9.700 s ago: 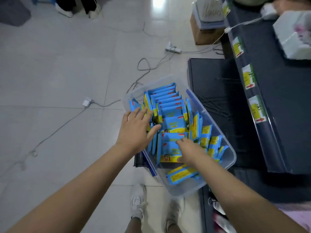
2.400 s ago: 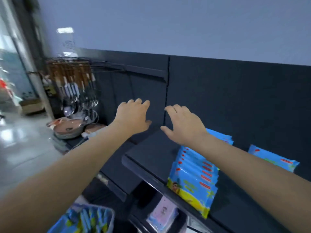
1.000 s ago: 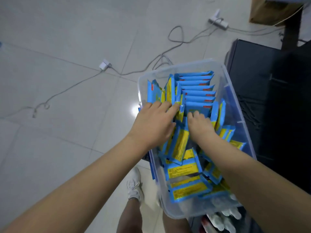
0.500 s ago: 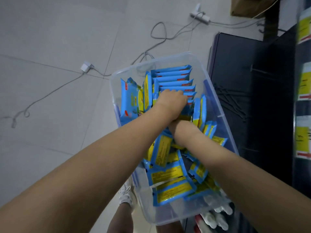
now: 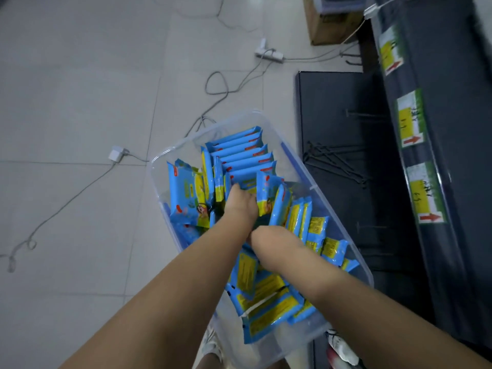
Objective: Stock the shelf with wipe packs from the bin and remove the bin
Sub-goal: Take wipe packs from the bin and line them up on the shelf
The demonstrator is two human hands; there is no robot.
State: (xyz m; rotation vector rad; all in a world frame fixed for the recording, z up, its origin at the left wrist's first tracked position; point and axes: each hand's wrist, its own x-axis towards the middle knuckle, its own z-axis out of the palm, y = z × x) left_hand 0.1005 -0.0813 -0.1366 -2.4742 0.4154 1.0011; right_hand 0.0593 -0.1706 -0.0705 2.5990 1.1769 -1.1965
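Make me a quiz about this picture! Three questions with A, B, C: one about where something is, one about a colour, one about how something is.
1. Where are the packs?
A. in the bin
B. spread on the floor
C. on the cardboard box

2. What colour are the packs mostly?
A. pink
B. blue
C. black

3. How is the bin's top?
A. covered by a lid
B. taped shut
C. open

Answers: 1 A, they stand and lie inside its clear walls; 2 B, the wrappers are blue with yellow panels; 3 C, nothing covers the packs from above.
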